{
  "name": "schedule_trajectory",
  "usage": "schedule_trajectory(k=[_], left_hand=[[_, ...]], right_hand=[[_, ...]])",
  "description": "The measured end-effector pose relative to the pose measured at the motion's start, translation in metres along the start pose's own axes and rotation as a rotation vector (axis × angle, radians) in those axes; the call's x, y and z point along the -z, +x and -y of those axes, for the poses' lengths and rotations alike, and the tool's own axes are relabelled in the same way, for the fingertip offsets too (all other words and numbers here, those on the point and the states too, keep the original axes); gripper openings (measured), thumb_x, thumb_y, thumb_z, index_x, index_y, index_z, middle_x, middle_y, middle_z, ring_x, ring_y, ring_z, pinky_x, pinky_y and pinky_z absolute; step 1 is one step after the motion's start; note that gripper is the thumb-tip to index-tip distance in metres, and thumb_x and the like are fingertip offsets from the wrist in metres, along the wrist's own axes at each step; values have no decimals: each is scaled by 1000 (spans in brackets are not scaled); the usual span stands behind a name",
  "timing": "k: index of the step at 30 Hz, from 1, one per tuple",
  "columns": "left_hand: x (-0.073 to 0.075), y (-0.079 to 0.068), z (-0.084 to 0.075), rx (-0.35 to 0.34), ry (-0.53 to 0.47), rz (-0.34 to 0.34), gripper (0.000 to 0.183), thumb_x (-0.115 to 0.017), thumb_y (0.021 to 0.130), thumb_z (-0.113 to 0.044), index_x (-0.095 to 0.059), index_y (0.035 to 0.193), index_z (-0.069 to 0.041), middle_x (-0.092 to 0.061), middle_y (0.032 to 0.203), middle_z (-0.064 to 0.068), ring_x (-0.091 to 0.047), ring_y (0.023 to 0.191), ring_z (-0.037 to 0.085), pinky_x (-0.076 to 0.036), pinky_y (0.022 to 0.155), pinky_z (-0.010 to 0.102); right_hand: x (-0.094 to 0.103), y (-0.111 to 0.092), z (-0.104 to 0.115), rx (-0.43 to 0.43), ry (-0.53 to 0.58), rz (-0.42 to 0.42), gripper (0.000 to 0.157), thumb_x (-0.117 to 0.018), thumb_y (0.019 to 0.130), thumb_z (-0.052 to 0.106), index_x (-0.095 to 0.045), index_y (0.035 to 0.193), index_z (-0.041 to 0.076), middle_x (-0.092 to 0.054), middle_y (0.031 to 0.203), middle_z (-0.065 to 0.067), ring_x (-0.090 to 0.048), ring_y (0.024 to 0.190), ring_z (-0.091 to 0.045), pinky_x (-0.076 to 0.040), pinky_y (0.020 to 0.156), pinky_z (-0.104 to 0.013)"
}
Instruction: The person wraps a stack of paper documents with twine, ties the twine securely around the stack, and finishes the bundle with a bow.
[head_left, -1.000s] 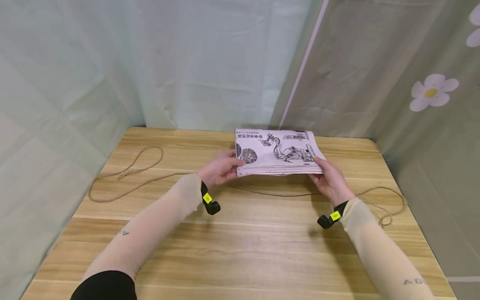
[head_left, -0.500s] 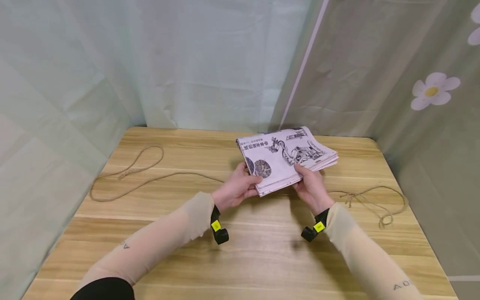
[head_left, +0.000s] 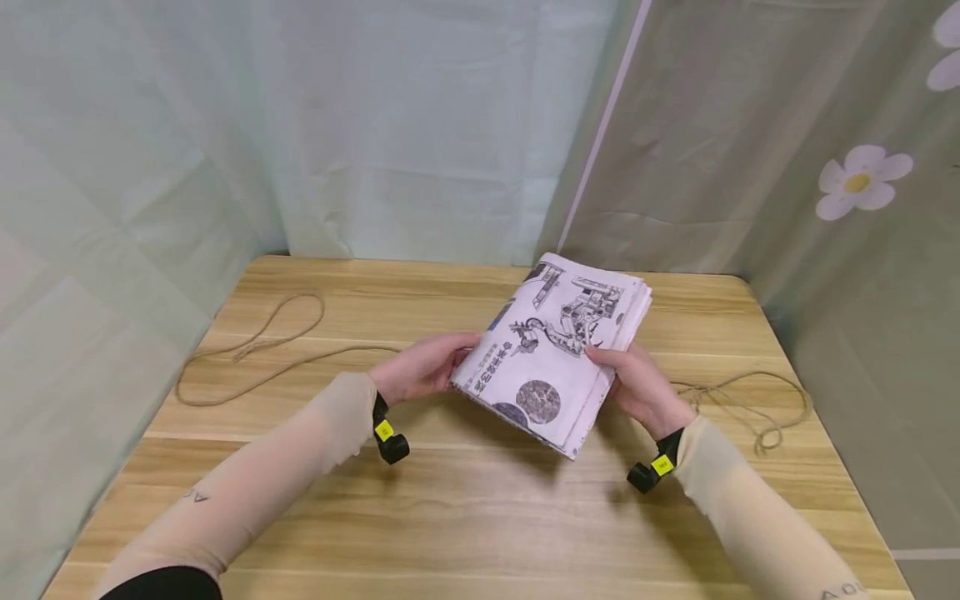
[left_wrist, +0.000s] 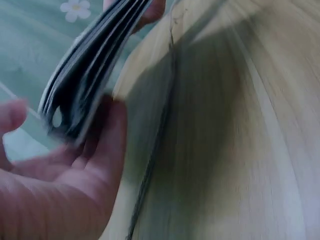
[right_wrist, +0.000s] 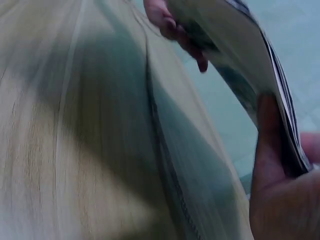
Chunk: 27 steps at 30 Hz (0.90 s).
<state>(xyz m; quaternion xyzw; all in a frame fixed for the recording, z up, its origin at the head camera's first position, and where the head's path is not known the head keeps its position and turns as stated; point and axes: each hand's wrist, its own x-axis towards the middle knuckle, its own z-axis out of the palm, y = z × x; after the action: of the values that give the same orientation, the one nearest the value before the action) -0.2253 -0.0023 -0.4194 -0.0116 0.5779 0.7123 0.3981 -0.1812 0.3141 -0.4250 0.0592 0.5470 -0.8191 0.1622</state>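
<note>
A folded newspaper (head_left: 558,333) with several layers, printed with black drawings and characters, is held tilted above the table. My right hand (head_left: 641,383) pinches its right edge, thumb on the printed face and fingers underneath. At the opposite edge is my left hand (head_left: 427,365). In the left wrist view its thumb (left_wrist: 11,116) stands away from the paper while the other fingers touch the underside near the layered edge. Beneath the newspaper (right_wrist: 235,45), seen from the right wrist, a twine (right_wrist: 162,140) runs along the wooden table.
The twine (head_left: 255,387) lies loosely looped on the left of the table (head_left: 480,533), passes behind the hands, and shows a loose bow-like tangle (head_left: 750,408) at the right. Pale curtains (head_left: 420,125) stand close behind the table's back edge and along both sides.
The newspaper has turned so its printed characters now face sideways, and it has come nearer the person. My left hand has moved its hold, with the thumb now off the paper.
</note>
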Motion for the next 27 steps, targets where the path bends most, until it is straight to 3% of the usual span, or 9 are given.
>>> schedule_trajectory(k=[6,13,17,22,27], left_hand=[[7,-7,5,63,169,23,38,-57,106,-27,-57,130,3,-71,110,12,-71,91,23,-61,80,38],[15,-17,17,53,154,-76,38,-60,105,-18,-53,133,6,-70,115,19,-72,96,26,-60,85,42],[18,-25,23,60,186,-122,37,-59,105,-20,-54,132,6,-70,114,17,-72,95,26,-60,84,41],[24,-31,30,51,314,-123,39,-59,106,-25,-56,131,5,-71,111,16,-71,93,25,-61,81,38],[26,-34,31,9,459,-154,43,-61,104,-27,-53,130,6,-67,110,18,-69,92,26,-61,78,38]], right_hand=[[-9,5,-4,-69,-149,125,53,-52,104,0,-35,154,1,-69,125,-7,-70,107,-25,-57,91,-41],[-19,12,-9,-91,-293,56,51,-58,101,4,-40,148,-2,-67,125,-19,-73,97,-26,-61,82,-40],[-26,15,-12,-65,-492,21,62,-58,94,-1,-34,151,-4,-64,124,-26,-71,91,-27,-61,76,-39],[-33,19,-19,-18,-654,17,70,-57,96,0,-23,158,1,-57,133,-29,-67,103,-32,-59,80,-41],[-36,24,-26,13,-744,33,68,-56,96,-2,-24,156,0,-55,134,-31,-64,110,-37,-58,87,-44]])
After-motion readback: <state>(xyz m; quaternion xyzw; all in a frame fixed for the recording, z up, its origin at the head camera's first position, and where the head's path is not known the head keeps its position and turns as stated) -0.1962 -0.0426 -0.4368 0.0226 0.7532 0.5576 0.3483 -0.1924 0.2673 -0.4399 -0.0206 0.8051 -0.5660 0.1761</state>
